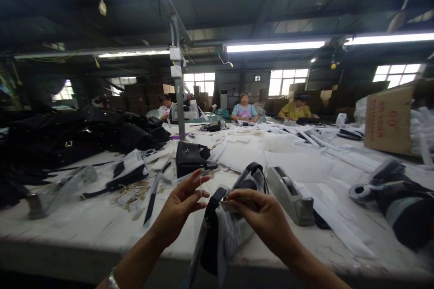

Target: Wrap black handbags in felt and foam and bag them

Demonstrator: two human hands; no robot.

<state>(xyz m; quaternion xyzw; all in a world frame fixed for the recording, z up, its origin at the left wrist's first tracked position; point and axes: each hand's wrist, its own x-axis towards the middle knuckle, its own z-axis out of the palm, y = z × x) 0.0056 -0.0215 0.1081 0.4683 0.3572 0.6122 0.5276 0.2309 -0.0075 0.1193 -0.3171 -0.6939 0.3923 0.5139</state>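
My left hand [185, 201] has its fingers spread around a thin white string [201, 189], which runs between the fingertips toward a black strap [213, 201]. My right hand [261, 212] pinches a small pale flat tag [228, 207] beside the strap's end; the fingers partly cover it. Below and between my hands, the strap belongs to a black bag [210, 246] partly wrapped in white and clear film, at the table's front edge. Its handle [255, 169] stands up behind my right hand.
A grey tape dispenser [291, 194] stands right of my right hand, another [61, 189] at left. A black handbag [190, 158] stands ahead. Loose tags [132, 196] lie left. Black bags [68, 140] pile up far left; a cardboard box [388, 119] is right. Several people sit across the table.
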